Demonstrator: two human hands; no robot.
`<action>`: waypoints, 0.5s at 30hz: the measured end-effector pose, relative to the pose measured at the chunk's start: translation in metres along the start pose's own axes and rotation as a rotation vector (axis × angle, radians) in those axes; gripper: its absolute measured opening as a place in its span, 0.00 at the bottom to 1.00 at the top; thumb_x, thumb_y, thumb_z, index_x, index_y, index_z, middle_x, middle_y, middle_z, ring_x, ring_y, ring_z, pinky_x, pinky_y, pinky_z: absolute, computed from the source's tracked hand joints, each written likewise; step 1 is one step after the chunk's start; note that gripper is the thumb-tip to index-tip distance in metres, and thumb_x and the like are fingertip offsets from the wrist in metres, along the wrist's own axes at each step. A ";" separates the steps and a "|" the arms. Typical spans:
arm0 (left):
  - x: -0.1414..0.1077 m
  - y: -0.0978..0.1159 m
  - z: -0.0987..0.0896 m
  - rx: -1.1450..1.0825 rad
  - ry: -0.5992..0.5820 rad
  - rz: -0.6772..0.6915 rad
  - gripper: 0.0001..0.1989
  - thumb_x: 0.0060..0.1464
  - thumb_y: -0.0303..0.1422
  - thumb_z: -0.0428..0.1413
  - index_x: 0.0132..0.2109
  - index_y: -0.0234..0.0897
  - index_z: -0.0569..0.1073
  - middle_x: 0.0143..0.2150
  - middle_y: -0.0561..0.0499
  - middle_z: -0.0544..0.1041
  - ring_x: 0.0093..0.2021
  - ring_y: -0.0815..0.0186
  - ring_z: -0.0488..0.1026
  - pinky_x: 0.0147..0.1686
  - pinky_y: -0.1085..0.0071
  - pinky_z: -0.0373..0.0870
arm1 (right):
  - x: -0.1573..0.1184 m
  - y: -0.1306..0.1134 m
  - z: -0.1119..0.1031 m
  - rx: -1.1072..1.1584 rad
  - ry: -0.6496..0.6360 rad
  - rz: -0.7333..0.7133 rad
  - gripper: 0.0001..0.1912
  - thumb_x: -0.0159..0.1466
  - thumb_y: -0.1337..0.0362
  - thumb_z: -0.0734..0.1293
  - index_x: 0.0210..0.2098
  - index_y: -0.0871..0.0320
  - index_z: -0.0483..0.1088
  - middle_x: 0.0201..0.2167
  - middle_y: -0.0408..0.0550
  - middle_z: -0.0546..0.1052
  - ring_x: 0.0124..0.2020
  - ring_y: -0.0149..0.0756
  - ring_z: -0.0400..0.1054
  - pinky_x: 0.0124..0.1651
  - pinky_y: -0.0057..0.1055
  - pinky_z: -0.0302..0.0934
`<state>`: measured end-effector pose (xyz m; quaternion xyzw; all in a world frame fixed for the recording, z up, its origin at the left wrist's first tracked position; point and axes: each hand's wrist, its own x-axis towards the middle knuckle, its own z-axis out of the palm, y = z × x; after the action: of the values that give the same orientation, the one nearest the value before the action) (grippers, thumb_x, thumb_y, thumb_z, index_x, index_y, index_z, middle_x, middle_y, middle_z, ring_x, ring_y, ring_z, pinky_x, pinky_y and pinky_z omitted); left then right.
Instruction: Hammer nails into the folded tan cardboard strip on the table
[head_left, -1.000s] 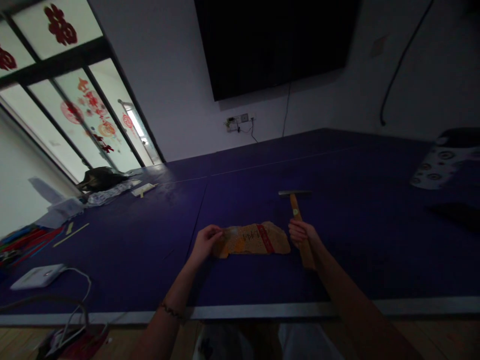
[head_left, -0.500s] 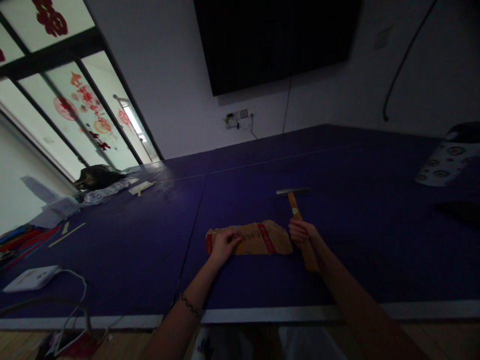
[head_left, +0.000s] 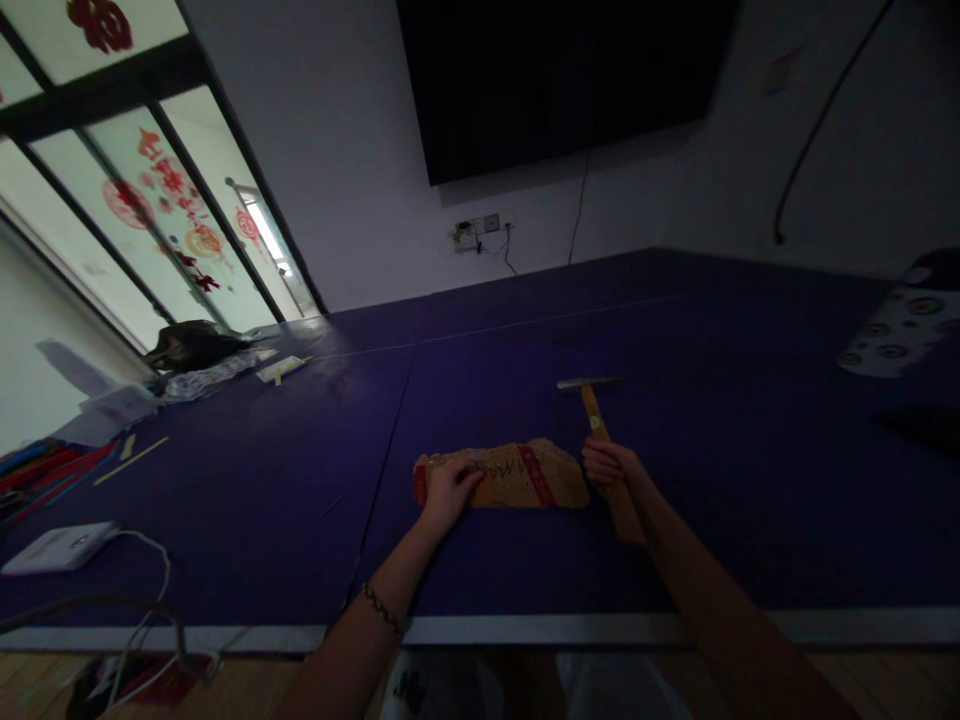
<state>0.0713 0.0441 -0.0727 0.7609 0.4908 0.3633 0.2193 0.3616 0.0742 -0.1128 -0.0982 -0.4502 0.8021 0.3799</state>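
A torn strip of brown cardboard (head_left: 559,478) with red printed bands lies on the purple table in front of me. Along its upper middle runs a row of thin dark zigzag marks or small pieces, too dim to tell which. My left hand (head_left: 450,485) rests on the cardboard's left part, thumb and fingertips pinched together; whatever is between them is too small to make out. My right hand (head_left: 611,465) is wrapped round the wooden handle of a hammer (head_left: 592,405), just right of the cardboard. The hammer's metal head points away from me, over the table.
The purple table (head_left: 487,570) has a pale front edge. At left lie a white box with a cable (head_left: 64,548), coloured strips (head_left: 56,475) and a black bag (head_left: 191,345). A patterned bottle (head_left: 892,330) stands at right. A dark screen (head_left: 570,85) hangs on the wall.
The camera view has shifted slightly. Both hands keep their places, the left on the cardboard and the right on the hammer, with no clear movement of either.
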 end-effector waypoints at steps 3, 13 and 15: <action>-0.001 0.001 -0.001 0.022 0.000 0.018 0.04 0.47 0.28 0.54 0.27 0.34 0.73 0.27 0.51 0.76 0.31 0.67 0.72 0.33 0.73 0.65 | 0.000 0.000 0.001 0.012 0.007 -0.015 0.26 0.58 0.63 0.59 0.10 0.57 0.41 0.06 0.34 0.43 0.07 0.20 0.35 0.11 0.21 0.46; -0.001 -0.006 0.003 0.059 -0.005 0.091 0.03 0.45 0.27 0.56 0.29 0.35 0.75 0.29 0.50 0.77 0.32 0.67 0.72 0.35 0.72 0.66 | 0.001 0.002 0.001 0.025 0.014 -0.013 0.26 0.58 0.62 0.59 0.10 0.57 0.41 0.06 0.33 0.44 0.07 0.20 0.34 0.11 0.21 0.46; -0.001 -0.008 0.005 0.070 -0.002 0.108 0.03 0.45 0.26 0.57 0.30 0.35 0.76 0.30 0.50 0.77 0.33 0.67 0.72 0.36 0.71 0.67 | 0.001 0.004 0.000 0.023 0.004 -0.007 0.26 0.59 0.62 0.58 0.10 0.57 0.41 0.05 0.33 0.43 0.07 0.20 0.34 0.10 0.21 0.44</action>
<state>0.0700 0.0470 -0.0820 0.7939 0.4610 0.3566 0.1732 0.3588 0.0736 -0.1154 -0.0942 -0.4406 0.8057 0.3846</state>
